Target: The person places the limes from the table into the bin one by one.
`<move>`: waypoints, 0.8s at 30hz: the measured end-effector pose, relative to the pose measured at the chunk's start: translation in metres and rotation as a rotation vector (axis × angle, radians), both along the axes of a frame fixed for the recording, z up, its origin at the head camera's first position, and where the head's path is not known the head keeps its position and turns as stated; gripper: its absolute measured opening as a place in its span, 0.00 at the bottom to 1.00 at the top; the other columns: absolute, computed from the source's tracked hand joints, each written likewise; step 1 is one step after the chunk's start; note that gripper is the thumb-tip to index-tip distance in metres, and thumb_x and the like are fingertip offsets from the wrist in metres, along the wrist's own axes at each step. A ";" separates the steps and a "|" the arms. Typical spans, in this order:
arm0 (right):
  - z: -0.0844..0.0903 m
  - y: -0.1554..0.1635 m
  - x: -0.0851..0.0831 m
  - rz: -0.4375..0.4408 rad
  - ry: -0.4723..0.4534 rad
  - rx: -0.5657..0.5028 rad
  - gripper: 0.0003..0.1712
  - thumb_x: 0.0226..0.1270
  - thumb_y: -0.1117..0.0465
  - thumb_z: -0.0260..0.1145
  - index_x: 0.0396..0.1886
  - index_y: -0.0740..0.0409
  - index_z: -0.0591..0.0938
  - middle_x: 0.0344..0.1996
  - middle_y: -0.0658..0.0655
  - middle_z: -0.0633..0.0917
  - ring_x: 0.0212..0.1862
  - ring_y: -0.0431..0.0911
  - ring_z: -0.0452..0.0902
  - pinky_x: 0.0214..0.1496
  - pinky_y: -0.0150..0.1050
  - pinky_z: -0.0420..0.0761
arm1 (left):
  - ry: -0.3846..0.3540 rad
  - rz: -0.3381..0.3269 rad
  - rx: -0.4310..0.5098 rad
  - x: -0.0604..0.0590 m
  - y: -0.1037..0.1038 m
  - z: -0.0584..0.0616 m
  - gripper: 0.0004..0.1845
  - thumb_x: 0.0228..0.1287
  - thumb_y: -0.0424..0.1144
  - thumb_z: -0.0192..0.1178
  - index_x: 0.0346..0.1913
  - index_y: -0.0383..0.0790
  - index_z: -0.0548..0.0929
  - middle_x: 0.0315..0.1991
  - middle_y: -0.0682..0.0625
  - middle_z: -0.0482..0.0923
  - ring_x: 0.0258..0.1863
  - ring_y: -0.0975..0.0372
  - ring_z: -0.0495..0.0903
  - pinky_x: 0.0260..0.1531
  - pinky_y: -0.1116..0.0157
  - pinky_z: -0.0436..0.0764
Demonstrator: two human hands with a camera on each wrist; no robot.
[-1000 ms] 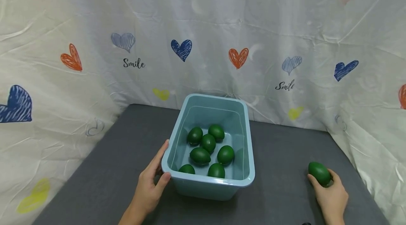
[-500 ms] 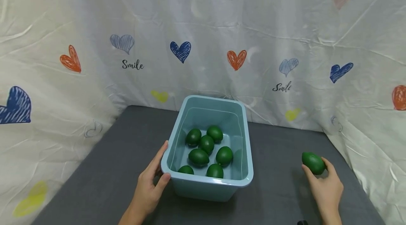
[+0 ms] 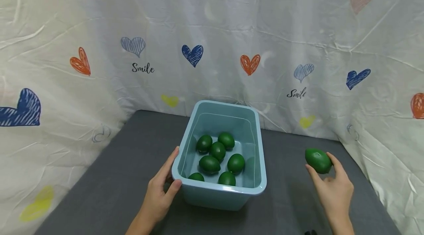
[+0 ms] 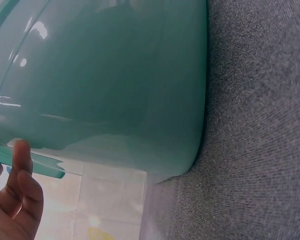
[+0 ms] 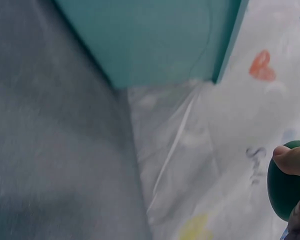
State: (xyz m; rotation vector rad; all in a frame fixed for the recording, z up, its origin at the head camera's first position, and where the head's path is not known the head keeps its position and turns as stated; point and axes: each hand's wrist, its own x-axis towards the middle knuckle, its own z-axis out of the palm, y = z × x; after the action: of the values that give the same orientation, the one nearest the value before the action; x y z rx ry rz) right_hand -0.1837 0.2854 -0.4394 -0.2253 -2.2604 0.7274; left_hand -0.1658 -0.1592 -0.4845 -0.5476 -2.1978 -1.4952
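Observation:
A light blue plastic bin (image 3: 218, 198) stands on the dark grey table with several dark green limes (image 3: 209, 164) on its floor. My left hand (image 3: 158, 198) grips the bin's near left corner, thumb on the front of the rim and fingers along the left side. In the left wrist view, curled fingers (image 4: 27, 195) show under the rim. Off to the right of the bin, my right hand (image 3: 334, 189) holds one lime (image 3: 318, 160) between thumb and fingers, raised over the table. The right wrist view catches this lime (image 5: 285, 185) at its right edge, partly covered by the thumb.
A white cloth (image 3: 218, 25) printed with hearts and "Smile" hangs behind the table and along its sides. The bin's far end is close to this cloth. A small black object (image 3: 310, 232) shows at the bottom edge, left of the right forearm.
My right hand has lifted the lime and carried it up and leftward toward the bin. The left hand keeps its grip on the bin, and the limes inside have not moved.

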 end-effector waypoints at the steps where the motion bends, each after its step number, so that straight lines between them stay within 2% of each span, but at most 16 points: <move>1: 0.003 -0.004 0.000 0.017 0.010 -0.004 0.42 0.56 0.60 0.86 0.69 0.65 0.80 0.41 0.74 0.88 0.06 0.31 0.60 0.17 0.30 0.62 | 0.000 0.002 -0.001 0.000 0.000 0.000 0.41 0.75 0.28 0.60 0.86 0.50 0.58 0.84 0.50 0.59 0.75 0.70 0.67 0.61 0.75 0.76; 6: 0.013 -0.026 0.003 0.108 0.029 -0.035 0.41 0.57 0.61 0.86 0.70 0.63 0.80 0.43 0.72 0.87 0.06 0.31 0.61 0.12 0.30 0.61 | 0.004 0.010 -0.001 0.001 -0.003 0.000 0.41 0.76 0.29 0.60 0.86 0.51 0.58 0.84 0.50 0.60 0.74 0.71 0.69 0.59 0.75 0.77; 9: 0.017 -0.039 0.006 0.142 0.028 -0.047 0.41 0.57 0.60 0.86 0.70 0.61 0.80 0.37 0.67 0.86 0.06 0.31 0.61 0.12 0.31 0.62 | 0.009 0.005 0.005 0.001 -0.004 0.000 0.41 0.75 0.29 0.60 0.86 0.51 0.58 0.84 0.49 0.60 0.73 0.71 0.69 0.57 0.74 0.78; 11: 0.020 -0.047 0.009 0.150 0.028 -0.059 0.41 0.56 0.60 0.86 0.70 0.59 0.80 0.30 0.64 0.85 0.06 0.32 0.61 0.12 0.31 0.62 | 0.014 -0.006 0.004 0.002 -0.003 0.000 0.41 0.75 0.29 0.60 0.86 0.50 0.58 0.84 0.49 0.60 0.73 0.70 0.70 0.57 0.73 0.79; 14: 0.023 -0.059 0.012 0.161 0.028 -0.081 0.42 0.56 0.59 0.86 0.70 0.58 0.81 0.27 0.61 0.83 0.06 0.32 0.60 0.12 0.31 0.61 | 0.018 -0.018 0.003 0.001 -0.001 0.000 0.41 0.75 0.28 0.60 0.86 0.50 0.58 0.84 0.48 0.60 0.72 0.69 0.70 0.56 0.72 0.80; 18: 0.026 -0.077 0.014 0.207 0.028 -0.121 0.42 0.56 0.59 0.87 0.71 0.55 0.81 0.31 0.59 0.83 0.06 0.32 0.61 0.12 0.31 0.62 | 0.024 -0.019 0.011 0.001 0.000 0.001 0.41 0.75 0.28 0.60 0.86 0.50 0.58 0.83 0.47 0.61 0.71 0.69 0.72 0.55 0.71 0.81; 24: 0.031 -0.104 0.012 0.288 0.012 -0.146 0.43 0.53 0.60 0.88 0.70 0.52 0.81 0.19 0.52 0.75 0.07 0.33 0.60 0.13 0.32 0.62 | 0.054 -0.008 0.016 0.002 -0.002 0.001 0.40 0.76 0.29 0.59 0.85 0.48 0.59 0.83 0.46 0.61 0.70 0.69 0.72 0.54 0.72 0.80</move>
State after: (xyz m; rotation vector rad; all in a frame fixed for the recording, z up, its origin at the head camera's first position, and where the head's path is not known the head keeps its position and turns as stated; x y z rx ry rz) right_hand -0.1722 0.1811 -0.4082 0.0376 -2.2545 1.0428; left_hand -0.1639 -0.1612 -0.4839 -0.5854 -2.1438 -1.4833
